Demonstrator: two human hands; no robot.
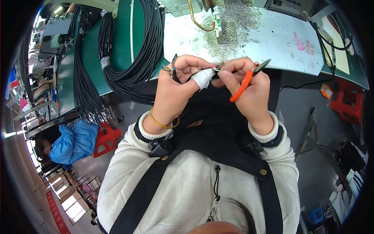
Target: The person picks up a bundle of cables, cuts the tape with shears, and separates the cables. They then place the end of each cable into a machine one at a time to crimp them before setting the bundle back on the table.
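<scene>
My left hand, its thumb wrapped in white tape, closes on black cables. Metal connectors on their ends stick out between its fingers. At the thumb and fingertip a small metal connector with a bit of red is pinched. My right hand meets it there, its fingertips at the same connector and slightly blurred. Tucked in that right hand is an orange-handled hand tool, perhaps snips, with a dark pointed tip aimed away from the connector. Both hands are just off the table's near edge, above my black apron.
Thick bundles of black cables lie on the green table and hang off its edge. Many small metal pieces cover the white board beneath a machine. Red stools stand both sides; a person in blue is at left.
</scene>
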